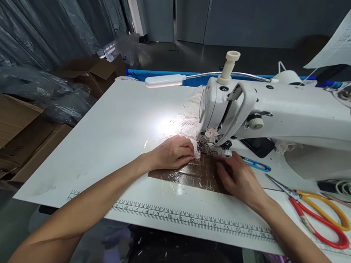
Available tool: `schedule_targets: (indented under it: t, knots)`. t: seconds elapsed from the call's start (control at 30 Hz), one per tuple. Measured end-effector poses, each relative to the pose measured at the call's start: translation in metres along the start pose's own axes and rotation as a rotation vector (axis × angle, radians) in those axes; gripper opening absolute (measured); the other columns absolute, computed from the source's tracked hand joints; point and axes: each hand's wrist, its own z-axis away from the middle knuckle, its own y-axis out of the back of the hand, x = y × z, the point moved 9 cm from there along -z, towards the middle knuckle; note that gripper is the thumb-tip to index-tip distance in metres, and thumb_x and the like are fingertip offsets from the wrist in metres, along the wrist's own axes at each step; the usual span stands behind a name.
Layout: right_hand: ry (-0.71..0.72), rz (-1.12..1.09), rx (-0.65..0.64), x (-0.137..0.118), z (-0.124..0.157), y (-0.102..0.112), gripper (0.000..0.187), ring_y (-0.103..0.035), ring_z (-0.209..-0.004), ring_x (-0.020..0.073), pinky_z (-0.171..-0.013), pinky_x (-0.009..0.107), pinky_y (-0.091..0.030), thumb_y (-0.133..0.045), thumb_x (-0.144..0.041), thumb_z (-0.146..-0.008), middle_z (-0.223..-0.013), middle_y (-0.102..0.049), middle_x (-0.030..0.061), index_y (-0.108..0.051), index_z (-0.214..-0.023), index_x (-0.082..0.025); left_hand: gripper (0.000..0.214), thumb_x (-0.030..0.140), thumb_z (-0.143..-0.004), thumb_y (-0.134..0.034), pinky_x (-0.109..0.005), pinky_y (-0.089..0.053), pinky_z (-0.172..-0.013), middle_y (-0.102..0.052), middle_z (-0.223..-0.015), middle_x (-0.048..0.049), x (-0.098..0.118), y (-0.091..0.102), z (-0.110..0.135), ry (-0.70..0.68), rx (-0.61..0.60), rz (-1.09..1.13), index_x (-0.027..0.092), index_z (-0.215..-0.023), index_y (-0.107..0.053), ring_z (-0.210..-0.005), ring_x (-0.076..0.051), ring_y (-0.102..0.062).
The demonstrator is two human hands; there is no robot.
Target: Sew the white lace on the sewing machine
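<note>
Pale pink lace fabric (191,118) lies along the left side of the white sewing machine (263,111), its near end by the presser foot. My left hand (175,152) is closed on the near edge of this lace, just left of the needle area. On the other side of the foot, my right hand (241,177) rests on the machine bed, thumb and fingers bent but apart, with nothing visible between them; some fingertips are hidden by the machine head. Under both hands is a shiny brown taped patch (188,177) with scattered thread bits.
Orange-and-red-handled scissors (321,213) and blue thread snips (255,164) lie to the right. A lit lamp (164,81) hangs over the white table (102,138). A printed ruler (183,217) follows the front edge. Cardboard boxes (3,124) stand at left.
</note>
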Motion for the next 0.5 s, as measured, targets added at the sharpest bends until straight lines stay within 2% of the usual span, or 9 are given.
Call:
schedule_targets:
  t: [0.1,0.17,0.3,0.4,0.5]
  knots:
    - [-0.017,-0.018,-0.068,-0.005,-0.013,-0.017,0.027,-0.062,-0.083,0.0212,-0.068,0.032,-0.049,-0.044,-0.024,-0.090,-0.100,-0.065,0.0086,-0.064,-0.108,-0.021,0.015,0.021,-0.093,-0.053,-0.031,-0.052,-0.071,-0.066,-0.087,-0.0054,0.001,0.006,-0.002,0.000,0.093,-0.032,0.015,-0.086,-0.064,-0.082,-0.015,-0.062]
    - [-0.035,0.009,-0.083,-0.004,-0.017,-0.022,0.032,-0.063,-0.083,0.0211,-0.064,0.030,-0.048,-0.044,-0.025,-0.091,-0.106,-0.065,0.0077,-0.062,-0.117,-0.024,0.013,0.021,-0.093,-0.053,-0.031,-0.052,-0.071,-0.066,-0.089,-0.0053,0.004,0.006,-0.002,-0.014,0.108,-0.057,0.015,-0.088,-0.063,-0.083,-0.015,-0.062]
    - [-0.060,0.107,-0.078,-0.004,-0.016,-0.025,0.039,-0.061,-0.068,0.0169,-0.054,0.026,-0.042,-0.040,-0.026,-0.093,-0.097,-0.065,0.0070,-0.061,-0.126,-0.028,0.013,0.022,-0.095,-0.052,-0.031,-0.050,-0.072,-0.067,-0.092,-0.0052,0.009,-0.004,-0.002,-0.061,0.009,-0.124,0.016,-0.092,-0.063,-0.082,-0.015,-0.062]
    - [0.008,0.178,-0.095,-0.011,-0.013,-0.027,0.041,-0.056,-0.061,0.0144,-0.053,0.026,-0.041,-0.040,-0.024,-0.092,-0.097,-0.063,0.0086,-0.062,-0.126,-0.029,0.014,0.022,-0.096,-0.050,-0.031,-0.049,-0.072,-0.068,-0.092,-0.0046,0.007,-0.009,0.000,-0.060,-0.049,-0.146,0.016,-0.095,-0.062,-0.082,-0.015,-0.062]
    - [0.084,0.212,-0.091,-0.018,-0.012,-0.027,0.040,-0.055,-0.063,0.0141,-0.055,0.027,-0.043,-0.042,-0.023,-0.091,-0.104,-0.061,0.0103,-0.064,-0.124,-0.030,0.014,0.022,-0.096,-0.049,-0.032,-0.048,-0.074,-0.068,-0.094,-0.0041,0.007,-0.008,0.001,-0.068,-0.039,-0.136,0.017,-0.094,-0.062,-0.084,-0.015,-0.062]
